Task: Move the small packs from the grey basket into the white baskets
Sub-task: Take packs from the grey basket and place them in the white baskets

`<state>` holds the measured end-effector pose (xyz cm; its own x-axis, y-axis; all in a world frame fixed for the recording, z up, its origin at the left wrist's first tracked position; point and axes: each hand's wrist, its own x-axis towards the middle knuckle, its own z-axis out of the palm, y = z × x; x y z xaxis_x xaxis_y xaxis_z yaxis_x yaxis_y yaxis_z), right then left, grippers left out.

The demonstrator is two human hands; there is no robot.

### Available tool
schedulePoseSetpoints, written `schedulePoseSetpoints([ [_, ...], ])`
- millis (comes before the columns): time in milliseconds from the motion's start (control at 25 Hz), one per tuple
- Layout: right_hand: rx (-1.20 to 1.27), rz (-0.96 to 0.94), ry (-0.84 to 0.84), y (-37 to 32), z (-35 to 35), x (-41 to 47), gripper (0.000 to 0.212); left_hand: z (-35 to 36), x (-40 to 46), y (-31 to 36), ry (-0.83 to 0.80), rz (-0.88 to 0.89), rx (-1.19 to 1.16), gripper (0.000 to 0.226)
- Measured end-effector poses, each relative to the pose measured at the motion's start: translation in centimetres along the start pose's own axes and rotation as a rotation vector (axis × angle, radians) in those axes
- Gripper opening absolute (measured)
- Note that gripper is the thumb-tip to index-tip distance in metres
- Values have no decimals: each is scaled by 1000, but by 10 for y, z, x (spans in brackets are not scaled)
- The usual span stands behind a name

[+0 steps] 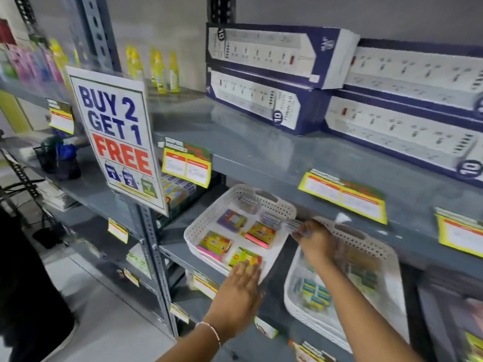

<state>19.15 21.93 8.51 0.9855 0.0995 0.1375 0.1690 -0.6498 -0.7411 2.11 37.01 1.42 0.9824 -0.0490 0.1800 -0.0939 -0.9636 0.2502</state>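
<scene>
Two white perforated baskets sit side by side on a lower grey shelf. The left white basket (206, 223) holds several colourful small packs (261, 233) and clear packs (248, 203) at its back. The right white basket (366, 239) holds blue-yellow packs (315, 293) and green ones, blurred. My right hand (316, 241) is closed on a clear small pack (290, 223), held over the gap between the two baskets. My left hand (240, 291) lies flat, fingers apart, on the left basket's front rim, touching a yellow-green pack (244, 256). A dark grey container (444, 304) shows blurred at the lower right.
The shelf above (261, 150) overhangs the baskets and carries blue-white power strip boxes (264, 56). Yellow price tags (345, 197) hang on its edge. A "Buy 2 Get 1 Free" sign (117, 137) stands left. A grey upright post (154, 257) is left of the baskets.
</scene>
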Motion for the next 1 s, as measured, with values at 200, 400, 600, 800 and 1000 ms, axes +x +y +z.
schedulePoseSetpoints([
  [200, -133, 69, -136, -27, 76, 54, 23, 29, 0, -24, 129, 164, 19, 49],
  [400, -283, 93, -125, 10, 121, 108, 26, 34, 2, -33, 151, 208, -8, 51],
  [600, -476, 30, -201, -8, 120, 101, 25, 37, -3, -36, 196, 181, 47, 54],
  [800, -534, -2, -168, -5, 125, 106, 25, 37, -4, -38, 197, 191, 70, 54],
  [1000, -523, 56, -88, -1, 126, 104, 22, 41, -4, -37, 222, 189, 28, 49],
])
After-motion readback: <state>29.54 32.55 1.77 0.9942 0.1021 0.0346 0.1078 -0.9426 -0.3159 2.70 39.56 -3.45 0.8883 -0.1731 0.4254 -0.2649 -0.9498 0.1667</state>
